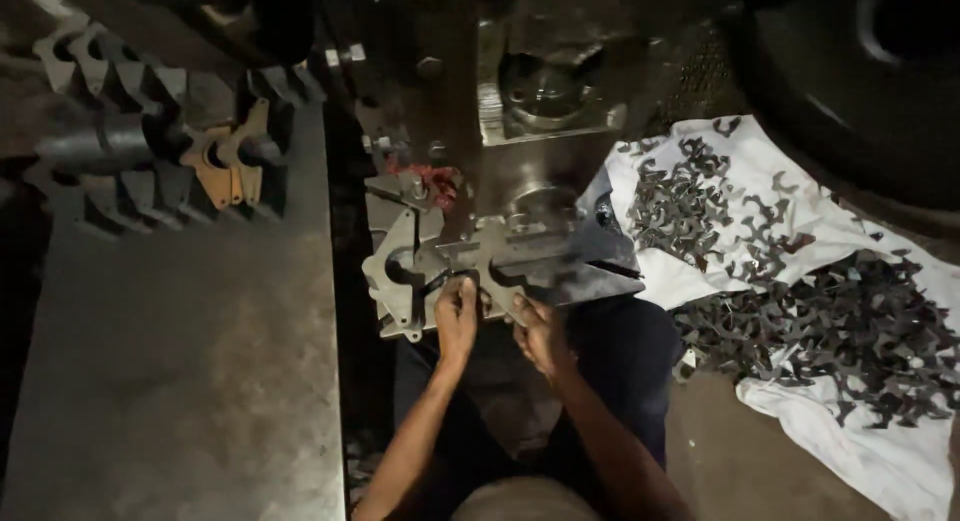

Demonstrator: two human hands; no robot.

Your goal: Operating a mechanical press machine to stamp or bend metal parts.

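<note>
A flat grey metal plate [520, 256] with curved cut-outs lies on the bed of a dark press machine [520, 131]. My left hand [457, 316] pinches the plate's near edge at the left. My right hand [538, 333] grips the same near edge a little to the right. Both forearms reach up from the bottom of the view. A second cut-out plate part [392, 271] sticks out to the left, under or beside the held plate.
A stack of similar cut-out plates [150, 131] stands at the back of a steel table [180, 381] on the left. To the right, a white cloth [880, 451] on the floor carries several small dark punched pieces [830, 331]. A large dark wheel [860, 71] is at top right.
</note>
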